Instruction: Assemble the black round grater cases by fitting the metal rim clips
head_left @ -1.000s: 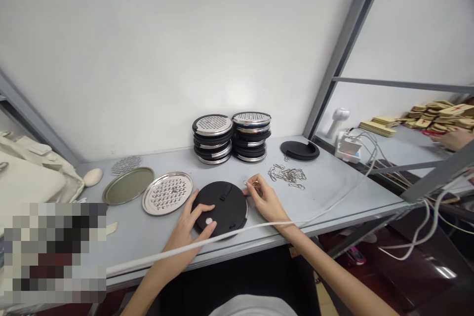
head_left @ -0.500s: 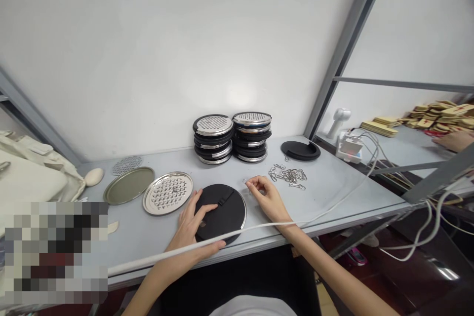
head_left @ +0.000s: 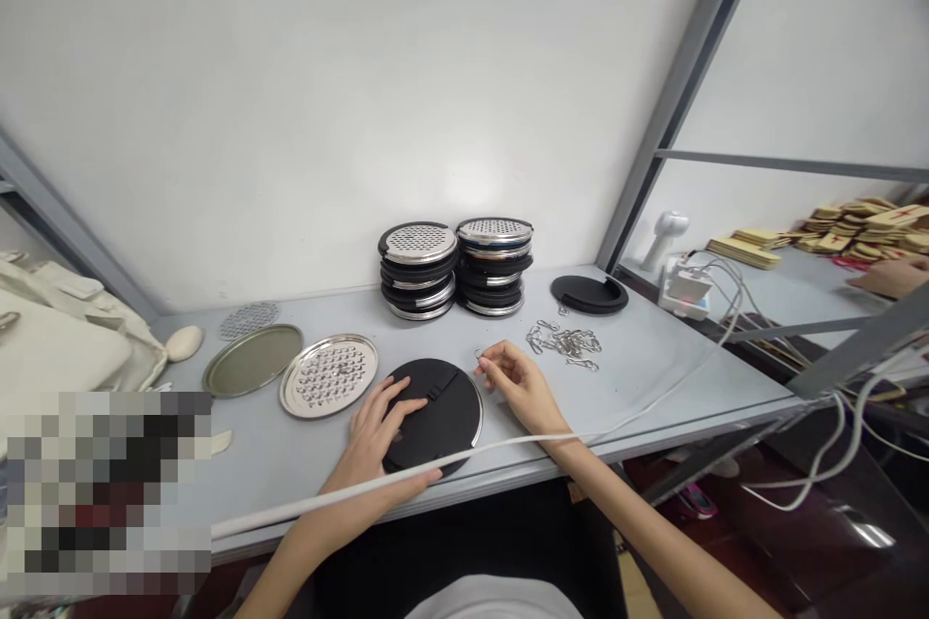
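A round black holder (head_left: pixel 442 421) with a thin silver edge lies flat near the table's front edge. My left hand (head_left: pixel 381 430) rests over its left side with fingers spread, the index fingertip by the small raised slots and the thumb at the near rim. Just right of the holder, my right hand (head_left: pixel 517 387) pinches a small wire hook (head_left: pixel 478 354) between thumb and fingertips; only its loop shows. A loose pile of similar metal hooks (head_left: pixel 570 340) lies beyond that hand. Left of the holder is a round metal grater plate (head_left: pixel 330 375) with raised teeth.
Two stacks of graters, a left stack (head_left: pixel 419 271) and a right stack (head_left: pixel 494 266), stand by the wall. Another black holder (head_left: pixel 589 294) lies at right. An olive disc (head_left: pixel 253 360) sits at left. A white cable (head_left: pixel 508 445) crosses before my forearms. Another person's hand (head_left: pixel 892 277) shows far right.
My right hand has shifted very slightly, still pinching the hook beside the holder. My left hand stays on the holder, and the rest looks the same.
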A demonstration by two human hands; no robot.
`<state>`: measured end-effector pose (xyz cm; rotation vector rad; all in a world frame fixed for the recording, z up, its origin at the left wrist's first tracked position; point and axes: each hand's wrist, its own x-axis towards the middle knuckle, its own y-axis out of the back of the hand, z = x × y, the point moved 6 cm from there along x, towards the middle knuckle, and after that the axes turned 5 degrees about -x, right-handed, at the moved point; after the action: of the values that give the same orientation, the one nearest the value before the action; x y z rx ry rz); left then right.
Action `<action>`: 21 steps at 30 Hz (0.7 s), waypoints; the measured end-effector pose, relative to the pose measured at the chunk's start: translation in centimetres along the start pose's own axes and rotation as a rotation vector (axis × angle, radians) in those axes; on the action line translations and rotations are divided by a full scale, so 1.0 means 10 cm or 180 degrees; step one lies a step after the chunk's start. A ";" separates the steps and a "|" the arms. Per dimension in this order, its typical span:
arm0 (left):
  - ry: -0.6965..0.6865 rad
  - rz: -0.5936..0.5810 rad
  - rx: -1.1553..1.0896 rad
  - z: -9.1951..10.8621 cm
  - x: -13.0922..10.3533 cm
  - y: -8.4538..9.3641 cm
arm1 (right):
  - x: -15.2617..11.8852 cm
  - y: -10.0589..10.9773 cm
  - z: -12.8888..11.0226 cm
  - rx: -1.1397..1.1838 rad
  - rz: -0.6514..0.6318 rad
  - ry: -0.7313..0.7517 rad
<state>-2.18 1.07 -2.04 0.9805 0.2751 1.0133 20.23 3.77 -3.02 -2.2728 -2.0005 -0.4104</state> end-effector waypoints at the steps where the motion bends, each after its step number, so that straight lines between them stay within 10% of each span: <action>1: -0.0016 0.0001 0.0001 0.00 0.00 0.00 | 0.00 0.00 -0.01 -0.0052 0.0009 0.0018; 21: -0.0364 -0.0325 0.0096 0.14 -0.04 0.00 | 0.00 0.01 -0.01 -0.0757 0.0010 0.0132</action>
<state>-1.51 -0.01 -1.33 1.0378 0.2437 0.8591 20.30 3.78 -2.95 -2.3764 -2.0245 -0.7253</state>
